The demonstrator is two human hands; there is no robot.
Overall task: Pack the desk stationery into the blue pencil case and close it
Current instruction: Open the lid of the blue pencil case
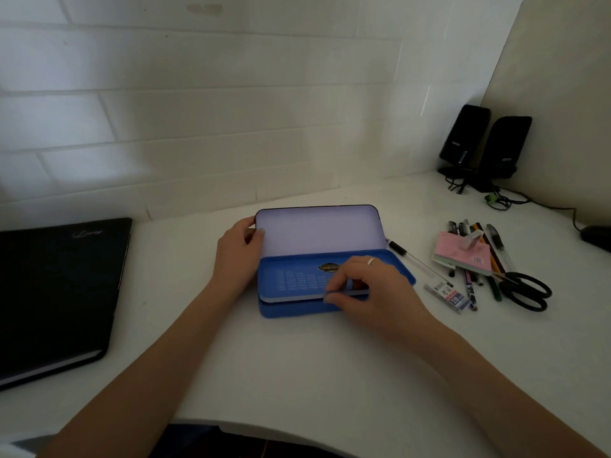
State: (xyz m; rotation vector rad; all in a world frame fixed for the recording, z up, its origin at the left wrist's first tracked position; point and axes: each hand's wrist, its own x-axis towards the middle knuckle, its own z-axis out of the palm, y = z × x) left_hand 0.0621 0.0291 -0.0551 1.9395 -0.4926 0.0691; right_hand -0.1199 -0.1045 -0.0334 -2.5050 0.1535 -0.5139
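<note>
While the left hand [239, 251] grips the lid's [319, 231] edge, the right hand [373, 292] pinches the tray [297, 280] rim.

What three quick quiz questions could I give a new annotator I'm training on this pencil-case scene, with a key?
1. True or false: the blue pencil case is shut.
2. Which hand holds the raised lid: A) left hand B) right hand?
3. Fill in: the black scissors lie on the desk to the ___ of the case.

Key: 1 false, the lid stands open; 2 A, on the lid's left edge, while the right hand pinches the inner tray's front edge; 3 right, by the pens and pink notes.
</note>
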